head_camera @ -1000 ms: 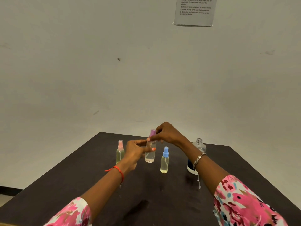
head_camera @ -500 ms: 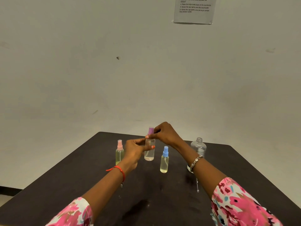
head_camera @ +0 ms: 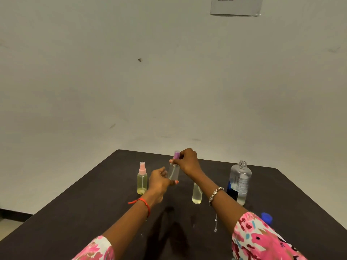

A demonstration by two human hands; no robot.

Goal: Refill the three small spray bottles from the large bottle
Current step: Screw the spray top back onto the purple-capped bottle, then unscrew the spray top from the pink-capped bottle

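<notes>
My left hand (head_camera: 159, 180) grips the body of a small clear spray bottle (head_camera: 173, 172) at the middle of the dark table. My right hand (head_camera: 186, 161) pinches that bottle's purple spray cap (head_camera: 176, 154) from the right. A pink-capped spray bottle (head_camera: 142, 178) with yellowish liquid stands upright to the left. Another small bottle (head_camera: 197, 194) with yellowish liquid stands to the right; my right forearm hides its top. The large clear bottle (head_camera: 239, 182), uncapped, with a blue label, stands at the right.
A blue cap (head_camera: 266, 217) lies on the dark table (head_camera: 75, 212) near my right sleeve. Drops of spilled liquid (head_camera: 216, 224) and wet patches mark the table in front of the bottles. A paper notice (head_camera: 234, 5) hangs on the wall.
My left hand has slid lower on the clear bottle. My right hand stays on the purple cap. My right forearm now covers the blue-capped bottle's top.
</notes>
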